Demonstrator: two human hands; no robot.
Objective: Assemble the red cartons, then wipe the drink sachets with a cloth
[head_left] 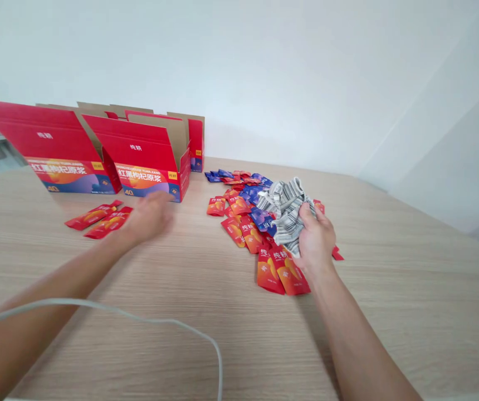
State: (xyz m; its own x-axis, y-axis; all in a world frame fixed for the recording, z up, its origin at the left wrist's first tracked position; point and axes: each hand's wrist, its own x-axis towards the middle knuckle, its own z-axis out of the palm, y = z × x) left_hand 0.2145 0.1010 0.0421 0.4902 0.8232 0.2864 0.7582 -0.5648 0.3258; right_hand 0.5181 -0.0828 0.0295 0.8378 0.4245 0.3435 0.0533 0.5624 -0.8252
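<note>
My right hand is closed around a crumpled grey-and-white striped cloth, held just above a heap of red and blue sachets on the wooden table. My left hand reaches forward over the table, blurred by motion, close to the front of an open red box. Two red sachets lie just left of that hand. Nothing shows in the left hand, though its fingers are smeared.
A second open red box stands at the far left, and a third behind, against the white wall. A white cable curves across the near table.
</note>
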